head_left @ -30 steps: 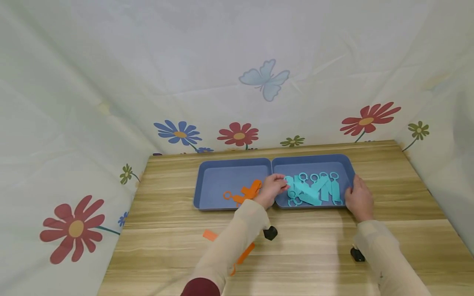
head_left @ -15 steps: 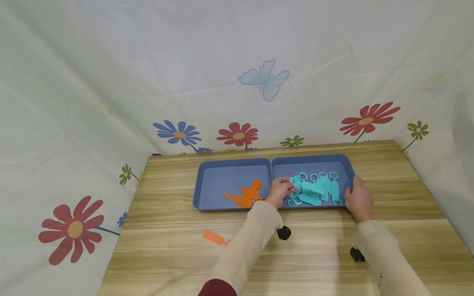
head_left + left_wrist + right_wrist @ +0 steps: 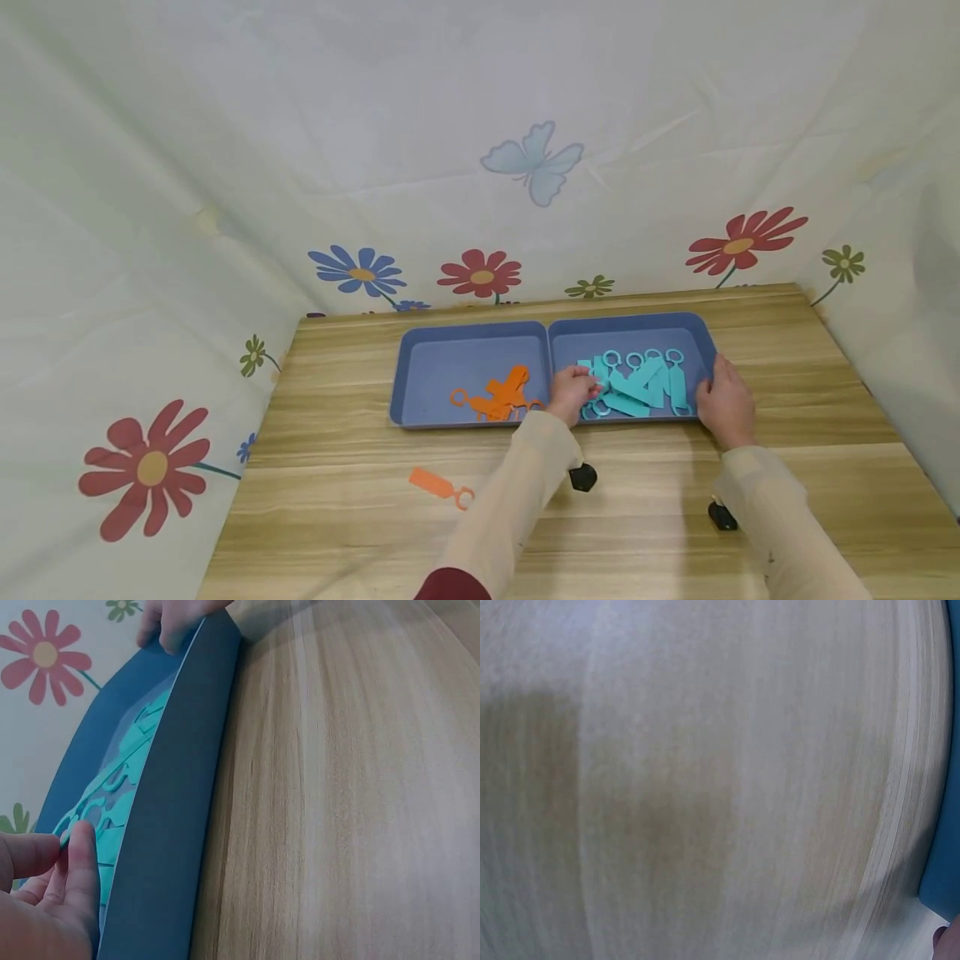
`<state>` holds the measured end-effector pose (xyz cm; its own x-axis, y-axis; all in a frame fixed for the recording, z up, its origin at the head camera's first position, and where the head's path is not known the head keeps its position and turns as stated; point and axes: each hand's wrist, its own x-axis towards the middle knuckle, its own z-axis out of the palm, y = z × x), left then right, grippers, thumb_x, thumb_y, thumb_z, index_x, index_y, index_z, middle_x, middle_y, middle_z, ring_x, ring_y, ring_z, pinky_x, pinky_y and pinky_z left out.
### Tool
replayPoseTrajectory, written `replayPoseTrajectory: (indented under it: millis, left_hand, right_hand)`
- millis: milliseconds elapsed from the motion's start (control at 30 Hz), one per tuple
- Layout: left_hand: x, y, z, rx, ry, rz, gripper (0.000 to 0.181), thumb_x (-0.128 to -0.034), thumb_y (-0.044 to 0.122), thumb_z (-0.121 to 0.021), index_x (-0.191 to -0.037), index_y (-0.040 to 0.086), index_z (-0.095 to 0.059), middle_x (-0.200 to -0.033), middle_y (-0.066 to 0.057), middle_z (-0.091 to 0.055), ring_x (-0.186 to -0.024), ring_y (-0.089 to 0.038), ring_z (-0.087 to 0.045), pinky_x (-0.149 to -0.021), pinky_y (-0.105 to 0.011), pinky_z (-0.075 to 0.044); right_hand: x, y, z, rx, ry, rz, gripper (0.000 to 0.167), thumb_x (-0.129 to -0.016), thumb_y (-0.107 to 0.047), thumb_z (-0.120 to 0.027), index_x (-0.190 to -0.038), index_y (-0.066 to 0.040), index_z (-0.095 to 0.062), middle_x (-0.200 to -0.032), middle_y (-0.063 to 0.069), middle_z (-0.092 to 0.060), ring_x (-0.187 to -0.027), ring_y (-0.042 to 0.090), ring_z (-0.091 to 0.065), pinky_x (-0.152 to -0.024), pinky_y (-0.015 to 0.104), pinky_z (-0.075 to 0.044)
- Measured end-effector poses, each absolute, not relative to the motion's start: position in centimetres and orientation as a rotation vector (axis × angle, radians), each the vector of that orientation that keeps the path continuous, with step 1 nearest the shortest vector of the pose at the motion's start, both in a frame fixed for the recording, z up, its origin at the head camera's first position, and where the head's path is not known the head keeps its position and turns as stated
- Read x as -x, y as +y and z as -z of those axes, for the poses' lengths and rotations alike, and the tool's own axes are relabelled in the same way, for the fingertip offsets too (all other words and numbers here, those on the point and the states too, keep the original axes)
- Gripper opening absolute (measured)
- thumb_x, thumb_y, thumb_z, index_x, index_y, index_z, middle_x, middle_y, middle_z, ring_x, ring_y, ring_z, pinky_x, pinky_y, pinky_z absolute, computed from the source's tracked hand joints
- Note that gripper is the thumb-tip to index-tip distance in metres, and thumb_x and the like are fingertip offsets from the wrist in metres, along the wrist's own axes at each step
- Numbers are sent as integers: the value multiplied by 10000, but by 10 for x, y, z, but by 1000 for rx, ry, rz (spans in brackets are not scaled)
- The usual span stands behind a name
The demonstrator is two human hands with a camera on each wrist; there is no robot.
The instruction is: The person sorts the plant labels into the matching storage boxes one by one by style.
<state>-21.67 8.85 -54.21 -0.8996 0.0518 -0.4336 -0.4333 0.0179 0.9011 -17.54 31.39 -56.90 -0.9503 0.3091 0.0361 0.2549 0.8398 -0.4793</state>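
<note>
In the head view, my left hand [image 3: 572,392] reaches over the near left part of the right blue tray [image 3: 600,337]. In the left wrist view, its thumb and fingertips pinch the ring end of a teal ring-ended tag [image 3: 65,834]. Beneath and beside it, several teal tags [image 3: 633,390] lie overlapping in that tray. My right hand [image 3: 726,407] grips the tray's right rim near the front corner. The right wrist view catches only a sliver of that hand [image 3: 948,942] beside the tray's blue outer wall [image 3: 943,855].
The left blue tray [image 3: 442,358] adjoins the right one and holds several orange tags [image 3: 510,390]. One loose orange tag [image 3: 431,482] lies on the wooden table [image 3: 337,467] in front. A flower-printed white sheet [image 3: 375,167] rises behind the table.
My left hand has moved right from the divide between the trays to the teal tags. The tag at its fingertips has swung down toward the pile. The right hand has stayed on the rim.
</note>
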Motion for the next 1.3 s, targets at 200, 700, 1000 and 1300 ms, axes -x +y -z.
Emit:
replayPoseTrajectory:
  millis: [200, 700, 1000, 1300]
  left_hand:
    - [215, 93, 543, 424, 2004, -1916, 236, -810, 4, -559, -1045, -15, -575, -863, -90, -590, -717, -227, -629, -666, -300, -525]
    - [210, 97, 538, 306, 2555, -1295, 428, -807, 45, -516, -437, 153, -330, -416, 35, -294, -404, -121, -250, -388, -251, -245]
    - [208, 100, 535, 200, 2640, -1089, 509, -830, 64, -500, -426, 167, -208, -405, 45, -136, -373, -113, -133, -332, -248, -172]
    - [209, 101, 539, 188, 2642, -1020, 363, -825, 117, -535, -482, 125, -419, -441, 0, -349, -400, -152, -345, -374, -278, -296]
  right_hand:
    - [174, 312, 565, 447, -2909, -732, 548, -901, -139, -316, -1352, 130, -161, -1352, 331, -255, -1223, 472, -262, -1011, 553, -217]
    - [176, 315, 570, 445, -2893, -725, 551, -893, -131, -325, -1349, 133, -166, -1344, 335, -267, -1217, 473, -271, -1012, 546, -224]
    - [176, 312, 567, 477, -2908, -752, 557, -902, -136, -318, -1363, 117, -134, -1368, 322, -237, -1240, 462, -248, -1018, 552, -213]
    - [174, 311, 564, 470, -2894, -735, 548, -897, -130, -322, -1355, 125, -159, -1353, 329, -259, -1232, 463, -260, -1020, 542, -219]
